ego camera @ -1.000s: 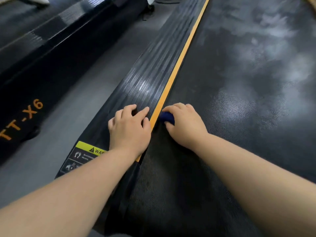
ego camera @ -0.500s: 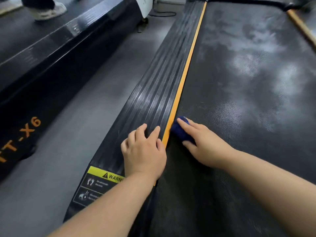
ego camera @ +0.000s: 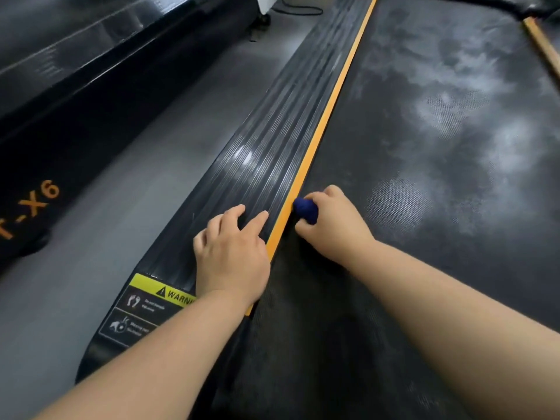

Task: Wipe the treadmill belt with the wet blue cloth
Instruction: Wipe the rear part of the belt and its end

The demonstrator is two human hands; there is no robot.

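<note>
The right hand (ego camera: 333, 221) grips the balled blue cloth (ego camera: 305, 208) at the belt's (ego camera: 424, 177) left edge, the left hand (ego camera: 231, 253) spread on the side rail (ego camera: 257, 165); mid-wipe, next likely sweeping across the grey smears

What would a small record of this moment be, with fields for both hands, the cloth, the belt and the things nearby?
left: the left hand rests on the ribbed side rail, fingers spread
right: the right hand grips the blue cloth
cloth: bunched, on the treadmill belt, right beside the orange strip
belt: dark, with pale hazy patches beyond the cloth
nearby: yellow warning sticker at the rail's near end; grey floor; a second machine on the left
</note>
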